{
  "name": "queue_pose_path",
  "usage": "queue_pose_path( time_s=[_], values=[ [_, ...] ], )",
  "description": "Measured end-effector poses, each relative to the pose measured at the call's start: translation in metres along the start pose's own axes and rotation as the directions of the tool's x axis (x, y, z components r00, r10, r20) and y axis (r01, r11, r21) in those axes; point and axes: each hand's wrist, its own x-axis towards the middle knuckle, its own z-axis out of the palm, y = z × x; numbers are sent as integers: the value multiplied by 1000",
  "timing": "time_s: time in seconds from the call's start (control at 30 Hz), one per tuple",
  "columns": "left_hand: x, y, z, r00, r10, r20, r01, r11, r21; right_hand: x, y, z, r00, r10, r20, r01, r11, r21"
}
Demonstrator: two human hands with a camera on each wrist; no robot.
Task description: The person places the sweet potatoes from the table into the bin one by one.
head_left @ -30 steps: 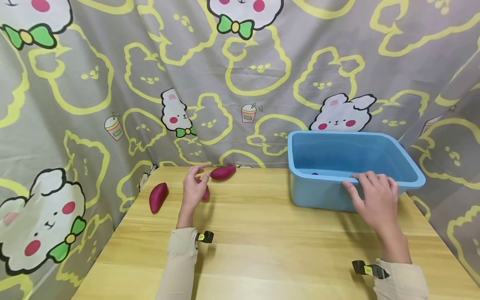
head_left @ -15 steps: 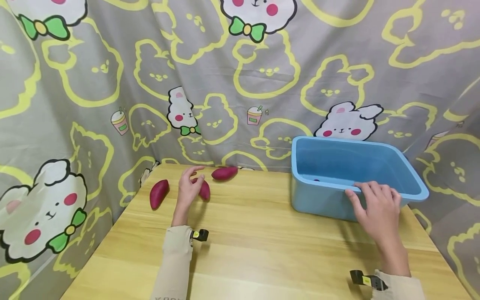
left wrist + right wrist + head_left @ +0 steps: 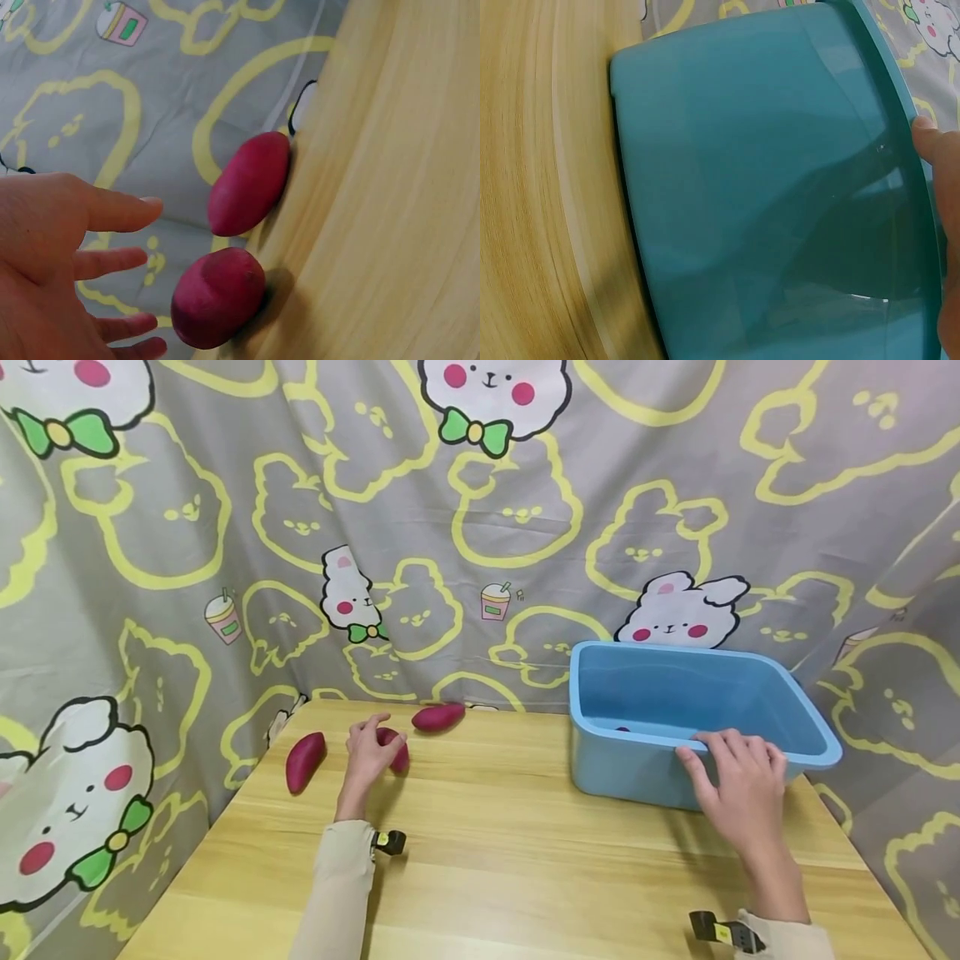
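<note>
My left hand (image 3: pixel 367 752) hovers at a purple sweet potato (image 3: pixel 394 752), which it partly hides in the head view. In the left wrist view its fingers (image 3: pixel 120 260) are spread and extended, with a gap between them and that sweet potato (image 3: pixel 217 298). A second sweet potato (image 3: pixel 438 717) lies just behind, near the table's back edge. To the hand's left rests a third sweet potato (image 3: pixel 305 762). On the right, my right hand (image 3: pixel 742 789) grips the near rim of a blue plastic bin (image 3: pixel 637 768), fingers over the edge and thumb (image 3: pixel 924 135) outside.
Inside the bin a small dark purple bit (image 3: pixel 622 728) shows above the near rim. The wooden table (image 3: pixel 510 860) carries everything. A grey patterned curtain (image 3: pixel 450 527) hangs right behind the table and along both sides.
My left hand has lowered and come closer over the middle sweet potato. The right hand stays on the bin's rim. The head view has shifted slightly.
</note>
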Motion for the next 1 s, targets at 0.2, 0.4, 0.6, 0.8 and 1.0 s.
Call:
queue_pose_path(
  time_s=[0.2,0.4,0.6,0.8,1.0],
  values=[
    [-3,-6,5,998,-47,41,46,998,35,0,-1,-3,1000,0,11,0,1000,-10],
    [-2,-11,7,998,-27,52,22,995,95,0,-1,0,1000,-2,15,2,1000,-6],
    [4,-8,10,996,47,81,-51,997,52,0,3,-2,1000,-1,-9,1,1000,-13],
    [-5,-21,9,998,39,52,-43,996,80,-8,1,1,999,15,32,-15,1000,-24],
    [-1,-22,3,994,99,52,-100,994,32,-2,0,-1,1000,7,6,-7,1000,-16]
  ],
)
